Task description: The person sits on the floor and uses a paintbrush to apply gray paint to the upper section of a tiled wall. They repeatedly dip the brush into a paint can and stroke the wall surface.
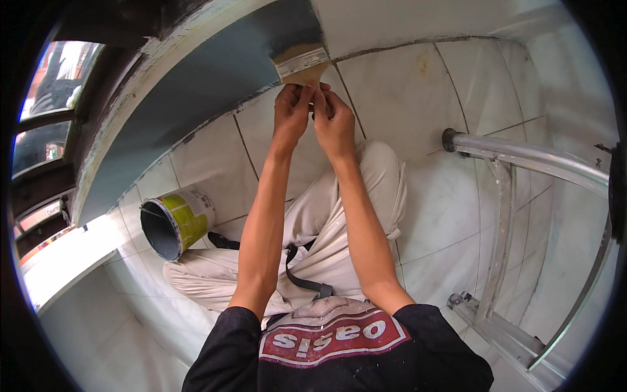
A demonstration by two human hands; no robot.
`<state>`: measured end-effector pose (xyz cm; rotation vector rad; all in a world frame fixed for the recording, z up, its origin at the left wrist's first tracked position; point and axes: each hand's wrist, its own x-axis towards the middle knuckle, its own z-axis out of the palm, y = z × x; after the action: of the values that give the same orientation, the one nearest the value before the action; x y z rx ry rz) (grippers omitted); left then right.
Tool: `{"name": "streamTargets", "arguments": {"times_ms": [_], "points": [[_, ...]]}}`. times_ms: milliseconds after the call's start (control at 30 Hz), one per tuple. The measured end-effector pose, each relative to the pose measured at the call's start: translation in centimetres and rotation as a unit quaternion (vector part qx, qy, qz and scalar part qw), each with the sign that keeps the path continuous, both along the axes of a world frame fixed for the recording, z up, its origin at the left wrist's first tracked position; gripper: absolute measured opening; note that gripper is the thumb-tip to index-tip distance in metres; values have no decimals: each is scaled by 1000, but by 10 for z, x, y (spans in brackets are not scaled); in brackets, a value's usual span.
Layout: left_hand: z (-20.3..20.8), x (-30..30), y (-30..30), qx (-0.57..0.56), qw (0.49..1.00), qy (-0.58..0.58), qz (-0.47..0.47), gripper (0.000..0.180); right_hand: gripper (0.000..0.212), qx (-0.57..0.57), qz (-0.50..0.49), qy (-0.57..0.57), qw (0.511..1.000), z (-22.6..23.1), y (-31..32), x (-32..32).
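Observation:
A wide flat paintbrush (pixel 302 63) has its bristles against the upper right end of a dark grey painted band (pixel 189 98) low on the wall. My left hand (pixel 292 116) and my right hand (pixel 335 124) meet at the brush's short handle, fingers closed around it. My fingers hide most of the handle's end. Left of my legs stands an open paint can (pixel 194 215) with a green and white label. Its inside is coated dark grey, and the paint level cannot be made out.
An aluminium ladder (pixel 503 228) stands at the right, its feet on the pale tiled floor (pixel 398 98). A dark-framed window (pixel 49 121) and a bright white ledge (pixel 72 264) are at the left. My crossed legs in beige trousers lie beneath my forearms.

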<state>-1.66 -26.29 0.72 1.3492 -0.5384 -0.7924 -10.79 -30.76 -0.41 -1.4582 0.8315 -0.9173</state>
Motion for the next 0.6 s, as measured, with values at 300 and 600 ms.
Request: {"name": "streamTargets", "arguments": {"times_ms": [300,600], "points": [[-46,0,-5,27,996,89,9,29,39,63,7,93,994,-23,-7,-1],[-75,-6,3,55,990,129,22,31,47,66,-1,172,983,-16,-3,-6]]}}
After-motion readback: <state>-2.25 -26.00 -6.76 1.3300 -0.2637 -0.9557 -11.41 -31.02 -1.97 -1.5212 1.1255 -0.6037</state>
